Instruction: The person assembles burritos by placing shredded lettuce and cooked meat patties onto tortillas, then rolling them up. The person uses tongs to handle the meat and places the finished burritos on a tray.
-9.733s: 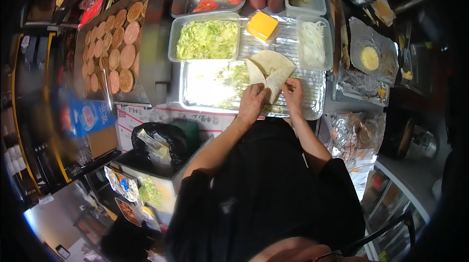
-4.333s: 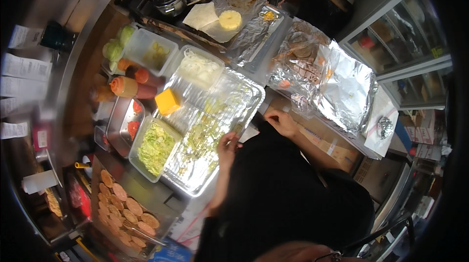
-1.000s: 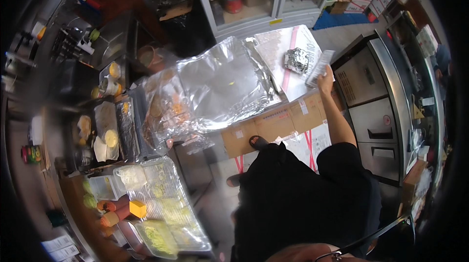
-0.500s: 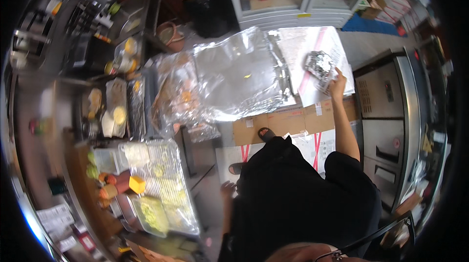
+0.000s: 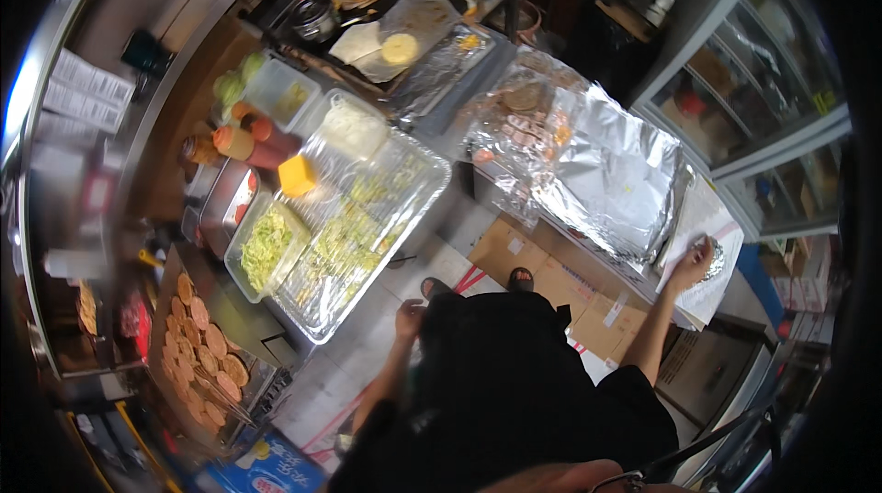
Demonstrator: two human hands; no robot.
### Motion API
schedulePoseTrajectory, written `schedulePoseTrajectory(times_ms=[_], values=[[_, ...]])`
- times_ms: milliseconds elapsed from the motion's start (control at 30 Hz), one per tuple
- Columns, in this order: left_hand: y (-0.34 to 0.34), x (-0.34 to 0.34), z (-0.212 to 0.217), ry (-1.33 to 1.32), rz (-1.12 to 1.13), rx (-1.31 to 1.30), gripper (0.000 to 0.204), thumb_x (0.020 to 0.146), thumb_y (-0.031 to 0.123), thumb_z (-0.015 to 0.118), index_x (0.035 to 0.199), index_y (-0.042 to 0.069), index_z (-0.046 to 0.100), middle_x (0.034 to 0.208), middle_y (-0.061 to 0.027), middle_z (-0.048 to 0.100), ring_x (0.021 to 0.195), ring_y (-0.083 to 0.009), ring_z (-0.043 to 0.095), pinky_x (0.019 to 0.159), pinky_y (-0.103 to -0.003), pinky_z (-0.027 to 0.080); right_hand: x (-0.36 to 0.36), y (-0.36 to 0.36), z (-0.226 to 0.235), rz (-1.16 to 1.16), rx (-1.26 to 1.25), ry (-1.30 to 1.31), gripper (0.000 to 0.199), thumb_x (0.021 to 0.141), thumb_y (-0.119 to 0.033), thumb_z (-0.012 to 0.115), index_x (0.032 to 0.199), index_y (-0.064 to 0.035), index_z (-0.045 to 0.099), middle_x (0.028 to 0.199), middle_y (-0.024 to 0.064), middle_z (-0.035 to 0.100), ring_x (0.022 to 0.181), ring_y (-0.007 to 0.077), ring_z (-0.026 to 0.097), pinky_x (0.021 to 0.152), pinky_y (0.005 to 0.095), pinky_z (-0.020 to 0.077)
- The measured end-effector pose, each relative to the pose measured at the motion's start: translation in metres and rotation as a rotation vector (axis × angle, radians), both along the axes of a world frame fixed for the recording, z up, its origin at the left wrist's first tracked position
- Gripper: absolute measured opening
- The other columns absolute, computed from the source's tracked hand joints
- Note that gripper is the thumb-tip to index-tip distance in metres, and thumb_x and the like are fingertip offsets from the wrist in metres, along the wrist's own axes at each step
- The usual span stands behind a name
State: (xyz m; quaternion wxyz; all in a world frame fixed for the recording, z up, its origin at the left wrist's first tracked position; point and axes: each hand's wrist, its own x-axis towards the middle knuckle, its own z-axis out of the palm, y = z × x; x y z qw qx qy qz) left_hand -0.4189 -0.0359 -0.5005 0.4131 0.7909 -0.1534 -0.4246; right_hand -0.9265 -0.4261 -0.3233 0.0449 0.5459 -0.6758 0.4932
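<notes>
At the right end of the foil-covered counter, a crumpled foil packet (image 5: 714, 261) lies on white paper sheets (image 5: 723, 213). My right hand (image 5: 691, 265) reaches over to it, fingers closed at its side nearest me; the grip itself is partly hidden. My left hand (image 5: 410, 317) hangs beside my body above the floor, fingers loosely bent and apart, with nothing visible in it. Left of the packet, crinkled foil (image 5: 611, 185) covers the counter, next to clear plastic bags of food (image 5: 528, 121).
To my left, a foil-lined tray (image 5: 344, 286) carries shredded lettuce, a tub of lettuce (image 5: 268, 249) and a yellow block (image 5: 297, 177). Sauce bottles (image 5: 234, 142) stand behind. Browned patties (image 5: 200, 337) cover a griddle. A glass-door cabinet (image 5: 735, 61) borders the counter; cardboard (image 5: 560, 286) lies on the floor.
The view has swung left, bringing the griddle of patties into sight. My right hand remains at the foil packet, its fingers now closer over it. My left hand still hangs low at my side.
</notes>
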Motion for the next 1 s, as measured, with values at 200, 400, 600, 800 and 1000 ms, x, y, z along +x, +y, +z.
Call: schedulePoseTrajectory(times_ms=[200,400,600,800,1000], values=[[-0.029,0.028,0.043,0.005,0.052,-0.283,0.016,0.086,0.006,0.057,0.101,0.004,0.059,0.079,-0.0084,0.064,0.071,-0.0166,0.064,0.063,-0.029,0.050,0.329,-0.006,0.078,0.838,0.033,-0.163,0.026,0.080,0.010,0.050,0.100,-0.0015,0.061,0.101,0.0100,0.057,0.090,0.0190,0.057,0.072,0.0234,0.0471],[-0.027,0.056,0.089,0.105,0.030,-0.464,0.019,0.089,0.003,0.054,0.108,0.004,0.056,0.083,-0.0049,0.062,0.075,-0.0131,0.064,0.064,-0.026,0.049,0.381,-0.145,-0.069,0.624,0.356,0.023,0.047,0.082,-0.034,0.063,0.114,-0.0006,0.058,0.102,0.0112,0.063,0.082,0.0194,0.062,0.068,0.0297,0.0504],[0.021,0.081,0.114,0.175,0.184,-0.347,0.023,0.090,0.006,0.055,0.113,0.002,0.053,0.088,-0.0033,0.060,0.078,-0.0114,0.058,0.071,-0.026,0.048,0.418,-0.192,-0.043,0.551,0.911,-0.770,0.077,0.074,-0.074,0.051,0.105,-0.0049,0.064,0.094,0.0105,0.064,0.066,0.0226,0.061,0.057,0.0372,0.0473],[0.024,0.096,0.132,0.120,0.252,-0.374,0.021,0.092,0.010,0.053,0.111,0.001,0.054,0.086,-0.0027,0.059,0.079,-0.0111,0.057,0.072,-0.025,0.047,0.387,-0.264,-0.078,0.805,0.909,-0.834,0.061,0.078,-0.063,0.058,0.097,-0.0056,0.066,0.091,0.0101,0.064,0.063,0.0197,0.058,0.050,0.0337,0.0425],[-0.003,0.114,0.181,0.017,0.432,-0.307,0.018,0.091,0.007,0.055,0.108,0.002,0.055,0.086,-0.0023,0.059,0.080,-0.0099,0.058,0.070,-0.023,0.047,0.409,-0.241,-0.116,0.626,0.916,-0.879,0.058,0.078,-0.057,0.061,0.101,-0.0038,0.065,0.093,0.0113,0.065,0.071,0.0234,0.061,0.058,0.0362,0.0463]])
